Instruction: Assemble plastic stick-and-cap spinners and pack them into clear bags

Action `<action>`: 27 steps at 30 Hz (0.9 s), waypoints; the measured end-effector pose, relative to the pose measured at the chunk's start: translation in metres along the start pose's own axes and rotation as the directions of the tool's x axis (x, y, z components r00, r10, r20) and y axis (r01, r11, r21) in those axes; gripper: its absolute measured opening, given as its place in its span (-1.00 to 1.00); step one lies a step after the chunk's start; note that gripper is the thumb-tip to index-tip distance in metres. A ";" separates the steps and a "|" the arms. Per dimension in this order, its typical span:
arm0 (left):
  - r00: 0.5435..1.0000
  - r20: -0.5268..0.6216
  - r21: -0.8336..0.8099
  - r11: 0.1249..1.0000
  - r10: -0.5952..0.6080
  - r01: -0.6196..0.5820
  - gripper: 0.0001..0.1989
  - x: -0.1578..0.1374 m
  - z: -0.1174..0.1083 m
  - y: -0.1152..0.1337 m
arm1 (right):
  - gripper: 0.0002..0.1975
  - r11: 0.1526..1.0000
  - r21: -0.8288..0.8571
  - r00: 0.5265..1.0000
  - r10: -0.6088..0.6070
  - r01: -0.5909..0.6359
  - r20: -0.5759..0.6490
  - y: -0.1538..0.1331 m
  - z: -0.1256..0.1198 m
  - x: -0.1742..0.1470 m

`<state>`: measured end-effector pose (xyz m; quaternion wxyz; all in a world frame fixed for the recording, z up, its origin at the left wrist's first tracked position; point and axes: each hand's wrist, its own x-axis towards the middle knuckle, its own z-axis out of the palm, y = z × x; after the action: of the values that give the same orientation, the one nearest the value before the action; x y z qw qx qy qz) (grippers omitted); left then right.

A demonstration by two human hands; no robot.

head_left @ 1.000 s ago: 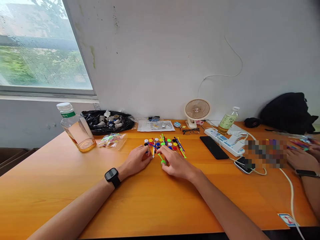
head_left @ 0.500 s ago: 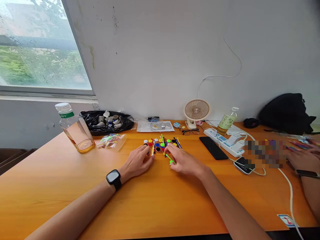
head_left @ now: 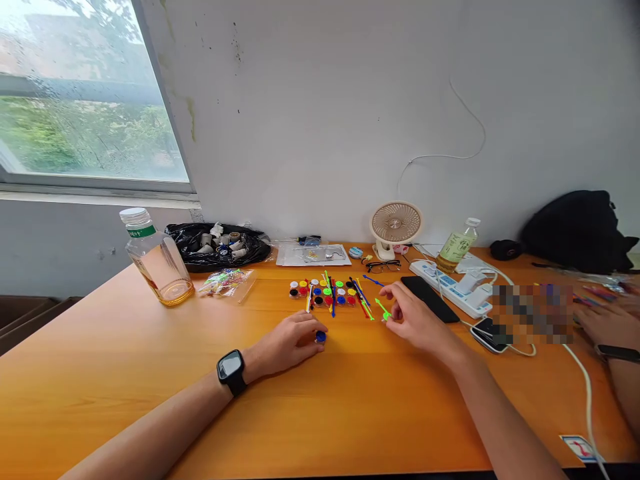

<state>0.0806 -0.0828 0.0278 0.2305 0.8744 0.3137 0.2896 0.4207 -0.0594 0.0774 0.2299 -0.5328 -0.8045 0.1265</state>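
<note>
My left hand (head_left: 289, 343) is low over the table, thumb and fingers closed around a small blue round disc (head_left: 321, 337). To the right, my right hand (head_left: 413, 319) pinches a green arrow spinner (head_left: 384, 311) with a round green base. A blue arrow (head_left: 373, 281) lies just beyond its fingers. Between and behind the hands, coloured plastic arrows (head_left: 332, 297) lie across several small round discs (head_left: 303, 291) in white, red, yellow, black, blue and green.
A large bottle (head_left: 159, 267) and a clear bag of coloured pieces (head_left: 227, 285) stand left. A black phone (head_left: 429, 299), a power strip (head_left: 453, 288) and cables lie right, with a small fan (head_left: 396, 223) behind. At far right is another person's hand (head_left: 613, 323).
My right hand has moved right with the green arrow spinner, away from the pile. My left hand has come nearer and right, and a blue disc now shows in its fingers.
</note>
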 end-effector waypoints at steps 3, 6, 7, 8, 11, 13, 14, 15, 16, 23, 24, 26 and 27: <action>0.999 0.031 -0.031 0.999 0.015 -0.014 -0.71 0.000 0.000 0.001 | -0.59 0.998 -0.023 0.998 0.058 -0.058 0.009 0.013 0.001 -0.004; 0.999 0.011 -0.014 0.999 0.040 -0.039 -0.70 0.000 -0.001 0.000 | -0.62 0.994 -0.050 0.993 0.104 -0.102 0.050 0.024 0.002 -0.007; 0.999 0.010 -0.007 0.999 0.044 -0.044 -0.71 0.000 0.000 -0.001 | -0.66 0.994 -0.053 0.994 0.103 -0.101 0.036 0.026 0.002 -0.007; 0.999 0.009 0.000 0.999 0.046 -0.046 -0.72 0.000 0.000 -0.002 | -0.71 0.995 -0.049 0.996 0.089 -0.089 -0.001 0.025 0.000 -0.006; 0.999 0.002 0.026 0.999 0.036 -0.036 -0.72 0.000 0.002 -0.004 | -0.76 0.999 0.036 0.983 0.029 -0.023 -0.179 0.011 -0.006 -0.001; 0.999 -0.048 0.040 0.999 0.005 -0.003 -0.75 -0.001 0.004 -0.006 | -0.70 0.981 0.193 0.979 0.013 0.027 -0.205 -0.007 -0.010 0.004; 0.996 -0.093 0.041 0.999 -0.015 0.019 -0.76 -0.002 0.004 -0.006 | -0.69 0.953 0.298 0.987 0.004 0.044 -0.159 -0.017 -0.009 0.006; 0.988 -0.154 0.041 0.998 -0.034 0.041 -0.76 -0.003 0.004 -0.005 | -0.69 0.917 0.395 0.996 -0.024 0.055 -0.081 -0.028 -0.007 0.009; 0.973 -0.228 0.042 0.998 -0.038 0.049 -0.75 -0.003 0.002 -0.004 | -0.70 0.875 0.480 0.998 -0.065 0.066 -0.018 -0.038 -0.003 0.012; 0.907 -0.406 0.202 0.979 0.108 -0.026 -0.63 0.006 -0.035 0.032 | -0.79 0.617 0.786 0.978 -0.187 0.045 0.091 -0.072 0.058 0.020; 0.926 -0.371 0.198 0.980 0.073 0.002 -0.67 0.008 -0.038 0.035 | -0.79 0.618 0.784 0.980 -0.184 0.055 0.077 -0.072 0.066 0.020; 0.954 -0.301 0.134 0.991 0.013 0.029 -0.74 0.013 -0.035 0.033 | -0.79 0.645 0.760 0.983 -0.176 0.078 0.048 -0.070 0.078 0.018; 0.959 -0.284 0.079 0.996 -0.017 0.041 -0.77 0.014 -0.031 0.029 | -0.79 0.665 0.741 0.983 -0.177 0.088 0.041 -0.069 0.082 0.016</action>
<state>0.0813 -0.0865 0.0728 0.1506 0.8281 0.3680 0.3950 0.3187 -0.0687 0.0414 0.3890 -0.3272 -0.7332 0.4516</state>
